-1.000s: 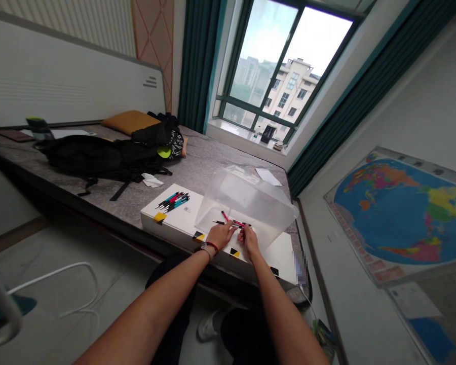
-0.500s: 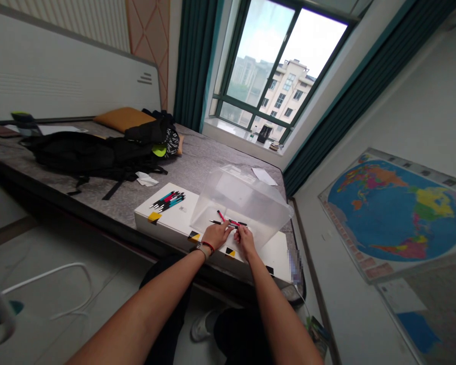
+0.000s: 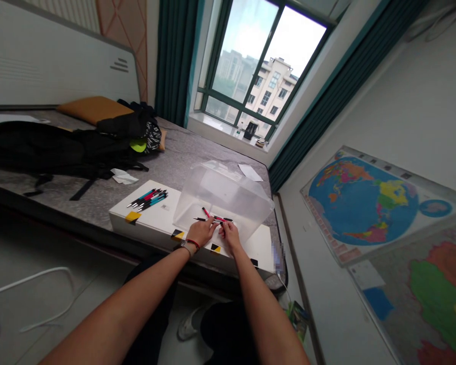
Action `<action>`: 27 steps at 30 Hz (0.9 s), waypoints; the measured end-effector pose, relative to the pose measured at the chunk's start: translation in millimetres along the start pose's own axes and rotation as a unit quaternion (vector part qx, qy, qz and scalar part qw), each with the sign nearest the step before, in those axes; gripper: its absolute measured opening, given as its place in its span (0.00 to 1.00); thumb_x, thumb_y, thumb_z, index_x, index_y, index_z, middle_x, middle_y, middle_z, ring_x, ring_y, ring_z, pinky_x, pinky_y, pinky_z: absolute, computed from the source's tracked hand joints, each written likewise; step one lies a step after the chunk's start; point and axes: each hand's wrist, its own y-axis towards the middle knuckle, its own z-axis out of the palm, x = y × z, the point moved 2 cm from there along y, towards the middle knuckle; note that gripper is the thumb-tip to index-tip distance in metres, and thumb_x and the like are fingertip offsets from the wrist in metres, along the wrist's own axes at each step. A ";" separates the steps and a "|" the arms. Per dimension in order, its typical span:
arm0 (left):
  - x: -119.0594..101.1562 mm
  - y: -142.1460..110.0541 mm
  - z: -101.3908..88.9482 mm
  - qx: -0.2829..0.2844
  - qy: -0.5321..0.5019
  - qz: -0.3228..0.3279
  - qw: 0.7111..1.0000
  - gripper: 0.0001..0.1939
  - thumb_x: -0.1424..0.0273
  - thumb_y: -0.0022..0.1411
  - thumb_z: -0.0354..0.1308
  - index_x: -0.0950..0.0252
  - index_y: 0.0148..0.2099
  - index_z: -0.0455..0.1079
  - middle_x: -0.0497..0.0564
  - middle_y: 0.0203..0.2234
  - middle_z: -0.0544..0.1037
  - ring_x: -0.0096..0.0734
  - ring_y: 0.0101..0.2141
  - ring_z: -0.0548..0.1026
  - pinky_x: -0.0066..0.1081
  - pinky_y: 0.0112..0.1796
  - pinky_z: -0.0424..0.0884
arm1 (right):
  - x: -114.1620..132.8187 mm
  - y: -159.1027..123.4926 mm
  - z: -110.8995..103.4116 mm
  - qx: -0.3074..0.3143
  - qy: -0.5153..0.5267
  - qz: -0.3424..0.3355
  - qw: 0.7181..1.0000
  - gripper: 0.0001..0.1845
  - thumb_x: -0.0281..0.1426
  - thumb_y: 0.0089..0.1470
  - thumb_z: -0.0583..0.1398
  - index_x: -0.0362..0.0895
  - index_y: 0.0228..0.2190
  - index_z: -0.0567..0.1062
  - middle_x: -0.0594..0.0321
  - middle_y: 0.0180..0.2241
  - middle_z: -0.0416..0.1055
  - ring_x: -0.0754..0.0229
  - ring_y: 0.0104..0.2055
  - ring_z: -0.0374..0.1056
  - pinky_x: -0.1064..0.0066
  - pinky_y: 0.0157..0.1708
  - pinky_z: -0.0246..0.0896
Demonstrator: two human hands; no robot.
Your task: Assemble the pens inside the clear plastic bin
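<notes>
Inside a clear plastic box [image 3: 228, 190] lying open toward me, my hands work close together. My left hand [image 3: 200, 232] is closed, its fingertips on a slim black pen [image 3: 199, 219] that points left. My right hand [image 3: 231, 236] is closed in a pinch, apparently at the other end of the same pen; the fingers partly hide it. Just beyond the fingers lie a red pen [image 3: 205, 213] and a red-and-black pen [image 3: 224, 219]. A pile of blue, red and black pens [image 3: 148, 199] rests left of the box.
Beneath the pens and box is a long white carton [image 3: 116, 210] at the bed's edge. A crumpled tissue [image 3: 123, 176], black backpack [image 3: 49, 149] and yellow cushion [image 3: 93, 109] lie on the grey mattress [image 3: 190, 147]. A paper sheet [image 3: 250, 172] is behind the box.
The whole view has shifted, so the carton, box and hands appear farther left. Both hands stay together at the pen, with barely any movement relative to the box.
</notes>
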 end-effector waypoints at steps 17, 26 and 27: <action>0.6 -0.7 -2.8 -0.024 -0.014 -0.028 0.999 0.27 0.53 0.68 0.34 0.62 0.56 0.63 0.58 0.31 0.78 0.41 0.34 0.77 0.33 0.34 0.67 | -0.3 -0.7 -4.6 -0.069 0.037 0.019 0.997 0.14 0.36 0.41 0.63 0.43 0.32 0.73 0.63 0.26 0.74 0.65 0.24 0.66 0.75 0.22 0.60; 2.6 -0.2 -2.3 -0.014 -0.031 -0.027 0.999 0.26 0.53 0.68 0.36 0.63 0.56 0.63 0.57 0.32 0.79 0.40 0.36 0.77 0.32 0.36 0.67 | 4.9 -4.2 -2.9 -0.067 0.074 0.032 0.995 0.21 0.32 0.39 0.64 0.44 0.40 0.75 0.58 0.37 0.77 0.61 0.28 0.71 0.72 0.24 0.65; 2.8 0.1 -1.8 -0.017 -0.031 -0.024 0.999 0.26 0.54 0.68 0.37 0.62 0.56 0.63 0.57 0.32 0.79 0.40 0.36 0.77 0.32 0.36 0.67 | 5.7 -4.6 -2.9 -0.063 0.096 0.028 0.993 0.26 0.31 0.38 0.64 0.46 0.44 0.74 0.58 0.42 0.76 0.61 0.30 0.72 0.72 0.25 0.66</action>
